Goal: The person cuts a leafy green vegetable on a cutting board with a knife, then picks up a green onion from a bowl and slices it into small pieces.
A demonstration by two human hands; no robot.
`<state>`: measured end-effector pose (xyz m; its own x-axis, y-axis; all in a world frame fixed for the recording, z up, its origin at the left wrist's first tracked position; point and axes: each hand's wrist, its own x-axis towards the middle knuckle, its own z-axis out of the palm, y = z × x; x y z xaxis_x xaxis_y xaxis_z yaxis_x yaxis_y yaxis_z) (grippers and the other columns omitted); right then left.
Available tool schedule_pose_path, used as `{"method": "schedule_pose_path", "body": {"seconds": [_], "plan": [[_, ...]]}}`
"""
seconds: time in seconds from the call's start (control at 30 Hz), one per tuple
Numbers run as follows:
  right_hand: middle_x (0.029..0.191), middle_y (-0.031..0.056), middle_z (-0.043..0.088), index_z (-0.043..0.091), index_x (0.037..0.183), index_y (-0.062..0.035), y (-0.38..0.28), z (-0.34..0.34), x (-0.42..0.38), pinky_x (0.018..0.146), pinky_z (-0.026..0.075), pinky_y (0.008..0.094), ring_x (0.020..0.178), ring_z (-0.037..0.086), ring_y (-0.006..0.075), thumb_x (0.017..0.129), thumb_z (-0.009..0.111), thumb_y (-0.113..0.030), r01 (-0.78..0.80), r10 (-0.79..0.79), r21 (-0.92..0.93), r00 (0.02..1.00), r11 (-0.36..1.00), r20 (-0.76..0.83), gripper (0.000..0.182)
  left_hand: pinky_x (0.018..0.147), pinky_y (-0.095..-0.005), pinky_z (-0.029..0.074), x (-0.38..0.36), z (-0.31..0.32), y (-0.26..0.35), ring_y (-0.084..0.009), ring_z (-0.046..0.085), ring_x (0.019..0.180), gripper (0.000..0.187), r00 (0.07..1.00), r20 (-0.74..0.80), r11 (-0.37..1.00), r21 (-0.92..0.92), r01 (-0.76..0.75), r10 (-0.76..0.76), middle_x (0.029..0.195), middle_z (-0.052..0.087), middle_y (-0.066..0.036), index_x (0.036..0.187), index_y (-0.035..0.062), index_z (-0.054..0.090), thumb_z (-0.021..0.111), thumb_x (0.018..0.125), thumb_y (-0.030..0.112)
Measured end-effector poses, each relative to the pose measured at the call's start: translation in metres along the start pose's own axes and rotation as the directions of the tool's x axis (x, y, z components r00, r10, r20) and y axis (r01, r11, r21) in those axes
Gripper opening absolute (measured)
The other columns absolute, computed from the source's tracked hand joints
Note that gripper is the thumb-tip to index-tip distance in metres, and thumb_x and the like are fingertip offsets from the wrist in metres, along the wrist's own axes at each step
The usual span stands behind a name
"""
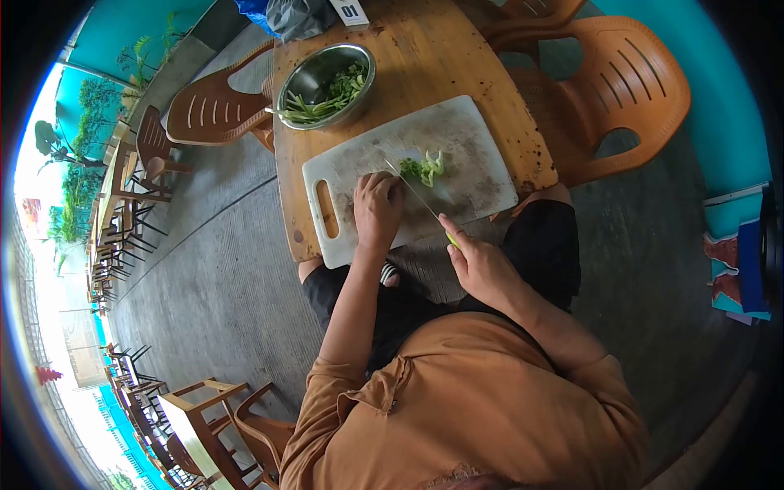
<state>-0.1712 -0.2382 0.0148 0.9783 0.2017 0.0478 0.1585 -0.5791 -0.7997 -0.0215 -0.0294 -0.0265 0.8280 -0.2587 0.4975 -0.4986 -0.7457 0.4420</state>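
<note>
On the wooden table lies a white, stained cutting board [457, 135] with a slot handle at its left end. My right hand [479, 265] is closed round the yellow-green handle of a knife [418, 196], whose blade slants up and left over the board. My left hand [378, 208] rests on the board just left of the blade, its fingers curled and pressed together; what they hold, if anything, is hidden. Right of the blade tip sits a small pile of cut green vegetable [424, 168]. Beyond the board's upper left stands a metal bowl [306, 75] with green stalks inside.
The wooden table [416, 49] carries a number sign [349, 11] and a grey plastic bag [300, 18] at its far edge. Brown plastic chairs stand at the right [629, 77] and left [214, 106]. My knees are under the table's near edge.
</note>
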Motion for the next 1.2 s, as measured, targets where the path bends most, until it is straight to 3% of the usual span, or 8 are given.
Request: {"method": "schedule_pose_path", "body": {"seconds": [0.27, 0.47, 0.67, 0.73, 1.07, 1.2], "plan": [[0.092, 0.0265, 0.073, 0.037, 0.169, -0.0097, 0.001, 0.013, 0.015, 0.075, 0.061, 0.0542, 0.082, 0.074, 0.0448, 0.110, 0.057, -0.016, -0.002, -0.001, -0.059, 0.999, 0.998, -0.041, 0.062, 0.100, -0.0446, 0.053, -0.001, 0.002, 0.001, -0.0328, 0.069, 0.110, 0.013, 1.000, -0.021, 1.000, 0.012, 0.004, -0.004, 0.108, 0.077, -0.009, 0.099, 0.0008, 0.078, 0.078, 0.086, 0.004], [0.093, 0.0258, 0.073, 0.037, 0.169, -0.0126, 0.012, 0.030, 0.026, 0.072, 0.061, 0.0538, 0.078, 0.075, 0.0426, 0.110, 0.058, -0.018, 0.006, -0.018, -0.157, 0.997, 0.988, -0.077, 0.063, 0.100, -0.0437, 0.051, -0.004, 0.004, 0.001, -0.0294, 0.066, 0.114, 0.015, 0.998, -0.057, 0.999, 0.051, 0.000, 0.003, 0.110, 0.075, -0.005, 0.103, 0.0059, 0.081, 0.078, 0.089, 0.011], [0.095, 0.0277, 0.073, 0.037, 0.169, -0.0110, 0.006, 0.009, 0.010, 0.076, 0.060, 0.0542, 0.084, 0.074, 0.0472, 0.110, 0.057, -0.017, 0.040, -0.046, -0.081, 0.996, 0.996, -0.073, 0.062, 0.098, -0.0440, 0.052, -0.006, 0.003, 0.007, -0.0304, 0.067, 0.106, 0.015, 0.997, -0.071, 0.997, 0.070, 0.024, -0.019, 0.106, 0.074, -0.006, 0.102, 0.0050, 0.082, 0.079, 0.088, 0.011], [0.096, 0.0288, 0.073, 0.037, 0.169, -0.0092, 0.003, 0.000, 0.004, 0.077, 0.060, 0.0545, 0.086, 0.073, 0.0487, 0.110, 0.057, -0.015, -0.009, 0.009, -0.001, 1.000, 1.000, -0.011, 0.062, 0.097, -0.0445, 0.052, -0.008, 0.004, 0.006, -0.0301, 0.068, 0.105, 0.014, 0.996, -0.088, 0.999, 0.042, 0.005, -0.001, 0.105, 0.074, -0.006, 0.101, 0.0055, 0.082, 0.079, 0.089, 0.012], [0.094, 0.0296, 0.073, 0.037, 0.168, -0.0077, 0.003, -0.010, -0.001, 0.074, 0.060, 0.0550, 0.085, 0.074, 0.0484, 0.111, 0.058, -0.016, -0.041, 0.041, -0.010, 0.999, 0.999, -0.020, 0.062, 0.096, -0.0434, 0.052, -0.010, 0.007, 0.000, -0.0307, 0.069, 0.103, 0.010, 0.991, -0.136, 0.999, 0.030, -0.015, 0.019, 0.102, 0.076, -0.008, 0.100, 0.0059, 0.080, 0.080, 0.091, 0.010], [0.093, 0.0303, 0.073, 0.037, 0.168, -0.0077, 0.000, -0.008, -0.001, 0.075, 0.060, 0.0557, 0.085, 0.074, 0.0488, 0.110, 0.058, -0.015, 0.041, -0.041, 0.013, 0.997, 0.999, -0.060, 0.062, 0.097, -0.0435, 0.052, -0.009, 0.007, 0.001, -0.0305, 0.069, 0.104, 0.011, 0.991, -0.135, 1.000, 0.031, 0.003, 0.001, 0.102, 0.076, -0.007, 0.101, 0.0059, 0.078, 0.080, 0.092, 0.012]]}}
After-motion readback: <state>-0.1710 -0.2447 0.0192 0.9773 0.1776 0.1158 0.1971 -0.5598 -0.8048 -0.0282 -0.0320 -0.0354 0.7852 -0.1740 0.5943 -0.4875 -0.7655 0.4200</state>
